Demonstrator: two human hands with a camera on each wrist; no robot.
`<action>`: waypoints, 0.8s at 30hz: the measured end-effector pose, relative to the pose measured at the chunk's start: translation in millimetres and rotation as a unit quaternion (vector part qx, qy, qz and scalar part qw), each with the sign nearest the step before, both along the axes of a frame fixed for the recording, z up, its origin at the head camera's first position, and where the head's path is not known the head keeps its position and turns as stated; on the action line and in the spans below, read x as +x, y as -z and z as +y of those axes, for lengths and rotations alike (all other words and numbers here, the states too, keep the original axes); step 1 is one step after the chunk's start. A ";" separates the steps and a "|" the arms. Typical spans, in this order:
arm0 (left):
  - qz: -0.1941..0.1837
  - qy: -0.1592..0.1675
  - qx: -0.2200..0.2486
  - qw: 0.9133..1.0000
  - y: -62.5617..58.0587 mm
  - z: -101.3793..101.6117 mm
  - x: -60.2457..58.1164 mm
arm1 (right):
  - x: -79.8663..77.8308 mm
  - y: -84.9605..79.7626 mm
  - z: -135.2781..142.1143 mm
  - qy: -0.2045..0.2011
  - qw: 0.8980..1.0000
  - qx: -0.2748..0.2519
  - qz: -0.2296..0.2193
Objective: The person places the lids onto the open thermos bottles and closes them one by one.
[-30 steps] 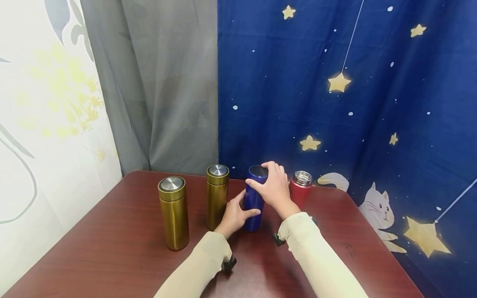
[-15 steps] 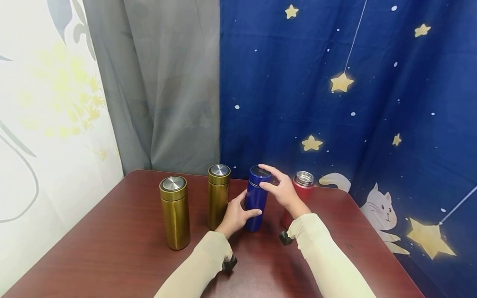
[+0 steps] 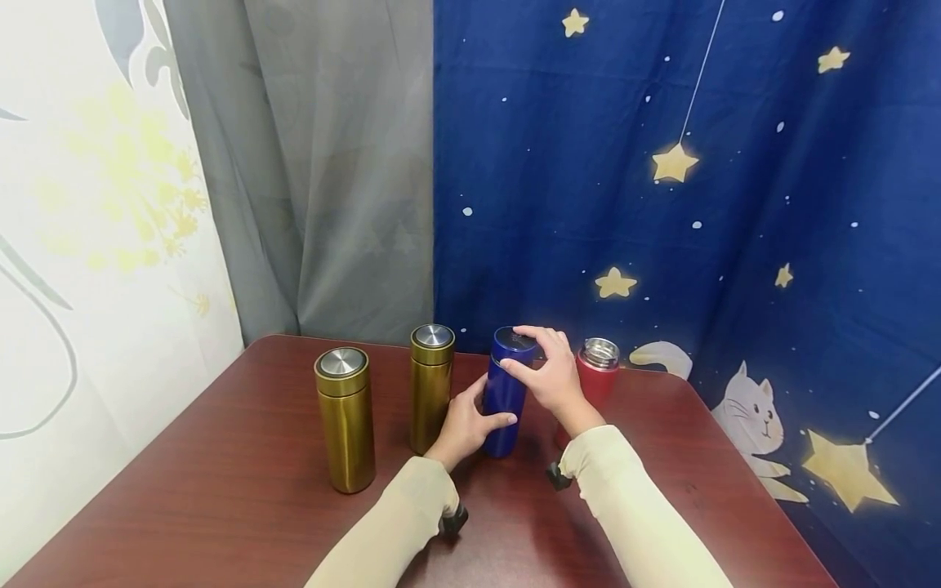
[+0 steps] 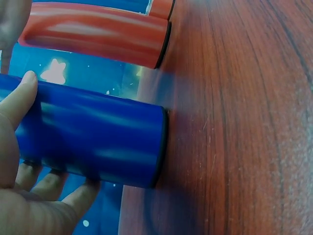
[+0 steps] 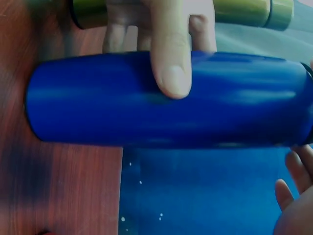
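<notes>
A blue thermos (image 3: 504,400) stands upright on the table. My left hand (image 3: 463,425) grips its body from the left, thumb across the front and fingers behind, as the left wrist view confirms. My right hand (image 3: 550,371) holds the thermos's blue lid (image 3: 515,341) from the right, thumb on the near side and fingers over the dark top. Just right of that hand is a red thermos (image 3: 597,380) with its steel mouth uncovered, its lower part mostly behind my right wrist.
Two gold thermoses with steel-topped lids stand left of the blue one: a nearer gold thermos (image 3: 345,433) and a farther gold thermos (image 3: 428,392). A small red piece (image 4: 161,9) shows past the red thermos. Starry blue curtain (image 3: 544,163) hangs behind the table (image 3: 243,457).
My right hand loosened from the lid and shifted right, then came back left, its thumb again on the lid's near side. The left hand kept its grip on the blue thermos.
</notes>
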State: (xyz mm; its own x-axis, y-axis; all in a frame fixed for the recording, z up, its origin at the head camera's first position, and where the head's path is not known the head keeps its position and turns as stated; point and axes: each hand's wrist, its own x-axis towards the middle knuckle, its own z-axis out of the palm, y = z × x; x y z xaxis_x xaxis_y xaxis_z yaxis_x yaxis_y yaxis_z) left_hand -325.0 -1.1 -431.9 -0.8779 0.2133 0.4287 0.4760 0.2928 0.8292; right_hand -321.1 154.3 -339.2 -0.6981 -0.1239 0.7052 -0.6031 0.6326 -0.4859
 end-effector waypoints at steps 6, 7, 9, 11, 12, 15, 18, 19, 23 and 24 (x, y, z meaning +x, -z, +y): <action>0.008 0.003 -0.002 1.000 0.2 0.3 0.2 | -1.3 4.0 -10.5 0.039 0.999 -0.012 0.003; 0.008 0.003 -0.001 1.000 0.0 0.2 0.1 | -1.8 4.0 -11.6 0.036 0.999 -0.018 -0.003; 0.008 0.001 -0.001 1.000 -0.1 0.0 -0.1 | -1.4 3.0 -12.5 0.023 0.999 -0.025 -0.021; 0.006 0.001 -0.004 1.000 0.1 0.0 -0.2 | 0.5 1.5 -11.9 -0.006 0.999 -0.031 -0.040; 0.005 0.002 -0.004 1.000 0.5 0.1 -0.2 | 2.2 0.2 -11.2 -0.026 0.998 -0.034 -0.047; 0.001 0.009 -0.002 1.000 1.3 0.6 -0.4 | 10.5 -5.5 -10.0 -0.107 0.991 -0.059 -0.061; -0.007 0.015 0.003 1.000 0.9 0.4 -0.5 | 19.1 -12.6 -10.2 -0.163 0.981 -0.082 -0.060; -0.012 0.016 0.003 1.000 0.5 -0.1 -0.6 | 21.3 -14.7 -10.6 -0.170 0.980 -0.086 -0.060; -0.025 0.018 0.001 1.000 -0.9 -1.9 -1.2 | 17.6 -13.3 -9.2 -0.141 0.986 -0.066 -0.049; -0.024 0.018 0.001 1.000 -1.1 -2.1 -1.5 | 13.6 -10.6 -7.9 -0.129 0.989 -0.056 -0.042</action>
